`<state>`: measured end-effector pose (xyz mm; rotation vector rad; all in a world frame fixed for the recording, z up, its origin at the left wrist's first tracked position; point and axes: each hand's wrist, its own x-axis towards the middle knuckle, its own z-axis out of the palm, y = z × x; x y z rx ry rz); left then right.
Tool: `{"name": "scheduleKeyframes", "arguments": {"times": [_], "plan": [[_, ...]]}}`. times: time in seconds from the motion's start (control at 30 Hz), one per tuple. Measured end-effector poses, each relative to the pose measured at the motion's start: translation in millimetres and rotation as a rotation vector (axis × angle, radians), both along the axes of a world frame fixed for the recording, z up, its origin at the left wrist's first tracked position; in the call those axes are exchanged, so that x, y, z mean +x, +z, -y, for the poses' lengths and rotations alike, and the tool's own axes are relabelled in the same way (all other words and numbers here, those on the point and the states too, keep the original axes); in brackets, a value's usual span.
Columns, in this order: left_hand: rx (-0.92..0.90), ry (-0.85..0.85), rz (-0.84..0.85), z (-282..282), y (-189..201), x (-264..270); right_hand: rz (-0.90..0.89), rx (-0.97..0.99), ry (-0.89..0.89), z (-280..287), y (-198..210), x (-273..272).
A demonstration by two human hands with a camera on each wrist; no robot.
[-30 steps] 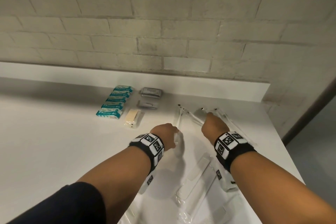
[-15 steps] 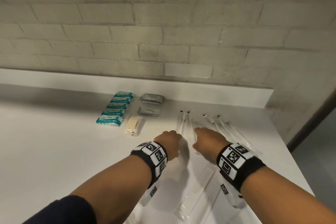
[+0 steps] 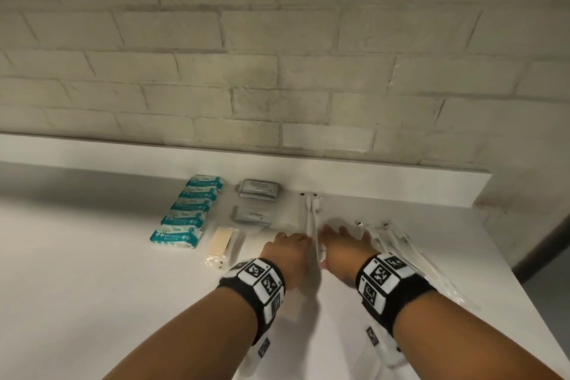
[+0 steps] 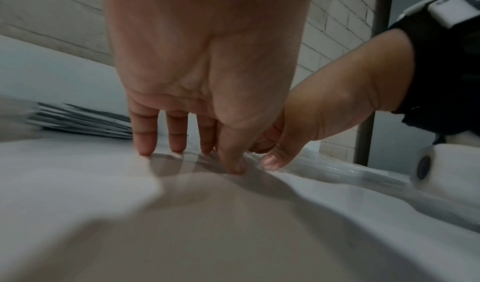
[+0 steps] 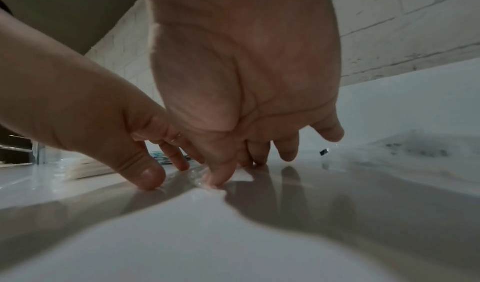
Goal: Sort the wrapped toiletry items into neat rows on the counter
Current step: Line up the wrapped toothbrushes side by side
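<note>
Since 1 second ago, your 2 hands have slid away from you and drawn together, and the clear-wrapped white toothbrushes (image 3: 311, 219) that lay splayed then now lie as a straight pair between them. Your left hand (image 3: 290, 253) rests with its fingers (image 4: 145, 134) straight and slightly spread, tips pressing down on the white counter (image 3: 92, 256) and on the edge of the clear wrapper, thumb tip against the wrapper's left side. Your right hand (image 3: 345, 247) mirrors it: fingers (image 5: 285, 148) extended and fanned, thumb tip touching the crinkled plastic from the right. Neither hand curls around anything; both press flat. The toothbrush pair runs lengthwise through the narrow gap between your thumbs, its dark-tipped far ends well beyond your fingertips, near the white backsplash ledge (image 3: 401, 185).

Just past your right fingertips and off to their right lie more clear-wrapped toothbrushes (image 3: 398, 241), fanned unevenly. Beyond your left fingertips sit 2 grey sachet packs (image 3: 253, 214), with a wrapped cream comb (image 3: 220, 245) to the left of that hand, and 5 teal-and-white soap packets (image 3: 188, 213) in a row further left.
</note>
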<state>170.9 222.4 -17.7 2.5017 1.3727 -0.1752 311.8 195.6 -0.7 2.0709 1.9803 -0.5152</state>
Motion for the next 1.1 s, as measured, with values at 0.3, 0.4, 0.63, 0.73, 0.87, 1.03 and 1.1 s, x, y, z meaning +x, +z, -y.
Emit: {"name": "scheduleKeyframes", "arguments": {"times": [0.3, 0.4, 0.63, 0.73, 0.87, 1.03, 1.1], "plan": [[-0.036, -0.078, 0.029, -13, -22, 13, -0.157, -0.001, -0.092, -16, -3, 8], [-0.073, -0.019, 0.024, -9, -17, 17, -0.220, 0.200, -0.208, -10, 11, 35], [0.005, -0.038, 0.045, -10, -15, 26, 0.083, 0.006, -0.344, 34, 40, 81], [0.046, -0.056, 0.039, -8, -16, 26, 0.204, -0.109, -0.279, 45, 27, 79], [0.086, -0.087, 0.017, -9, -21, 25, 0.115, -0.097, -0.322, 34, 16, 71], [0.130, -0.116, 0.016, -8, -20, 25, -0.100, 0.172, -0.320, 4, 8, 45], [0.155, -0.150, -0.007, -7, -19, 26, -0.181, 0.222, -0.339, -7, 5, 39]]}}
